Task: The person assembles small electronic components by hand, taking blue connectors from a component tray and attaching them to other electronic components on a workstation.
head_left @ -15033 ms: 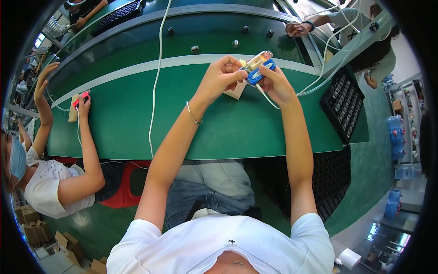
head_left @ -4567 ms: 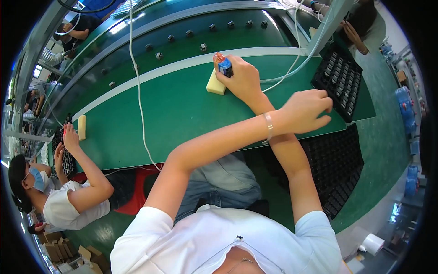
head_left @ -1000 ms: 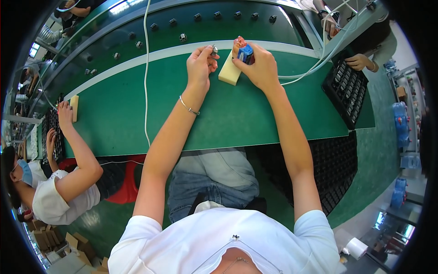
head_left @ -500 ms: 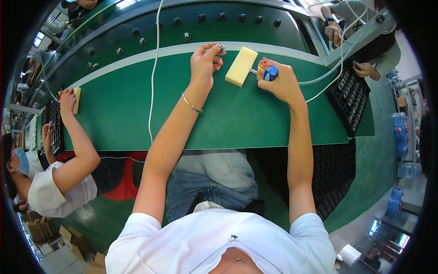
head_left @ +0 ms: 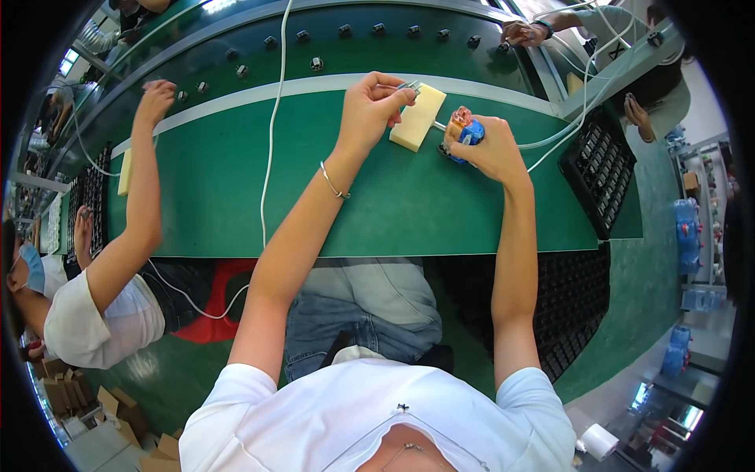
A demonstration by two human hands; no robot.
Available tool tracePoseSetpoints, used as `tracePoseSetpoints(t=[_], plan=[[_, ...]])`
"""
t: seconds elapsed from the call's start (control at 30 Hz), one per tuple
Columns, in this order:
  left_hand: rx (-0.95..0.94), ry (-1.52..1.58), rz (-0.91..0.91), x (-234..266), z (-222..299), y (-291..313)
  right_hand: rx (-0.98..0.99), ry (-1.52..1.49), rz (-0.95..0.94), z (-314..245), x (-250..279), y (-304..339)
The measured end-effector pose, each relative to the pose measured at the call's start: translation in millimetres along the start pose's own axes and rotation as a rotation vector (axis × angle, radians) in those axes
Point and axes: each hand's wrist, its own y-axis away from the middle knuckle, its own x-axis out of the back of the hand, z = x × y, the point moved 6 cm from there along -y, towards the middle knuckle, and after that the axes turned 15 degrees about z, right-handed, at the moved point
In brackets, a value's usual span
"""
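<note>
Small metal part pinched in left hand, blue-and-orange tool gripped in right hand

Your metal part sits at the tips of your left thumb and forefinger, closed on it; the other left fingers curl in. It's by the upper end of the pale yellow block; can't tell if they touch. Your right fingers wrap around the tool, its reddish clear top facing up and a thin metal tip pointing at the block's right side. Can't tell if the tip touches.

The block lies tilted on the green table, between your hands. You wear a silver bracelet on the left wrist. A white cord runs down the table left of your arm. Black tray, rows of small pieces in it, is at the table's right end; more black trays are below the edge.

Beyond the table, a line of small parts rests on the dark belt. A co-worker's hand is raised at left; another co-worker's hand reaches over the belt's right end.
</note>
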Motion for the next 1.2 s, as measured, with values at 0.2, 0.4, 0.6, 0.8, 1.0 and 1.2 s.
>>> tracePoseSetpoints(t=[0.2,0.4,0.6,0.8,1.0,1.2], plan=[[-0.017,0.007,-0.066,-6.5,3.1,2.5,-0.134,-0.653,0.119,-20.0,14.5,-11.5],[-0.021,0.048,-0.134,-14.8,10.9,11.2,-0.215,-0.719,0.133,-25.4,1.9,-28.1],[-0.055,0.033,-0.118,-13.9,14.3,13.4,-0.296,-0.846,0.142,-21.8,-12.2,-27.4],[0.089,0.118,-0.233,-16.8,8.9,13.8,-0.338,-0.899,0.02,-17.5,-19.0,-25.3],[0.116,0.089,-0.272,-21.9,2.7,12.0,-0.398,-0.981,-0.18,-4.9,-23.9,-21.5],[-0.232,-0.472,-0.158,-20.9,-2.2,16.8,-0.072,-0.538,0.401,3.8,24.0,-38.9]])
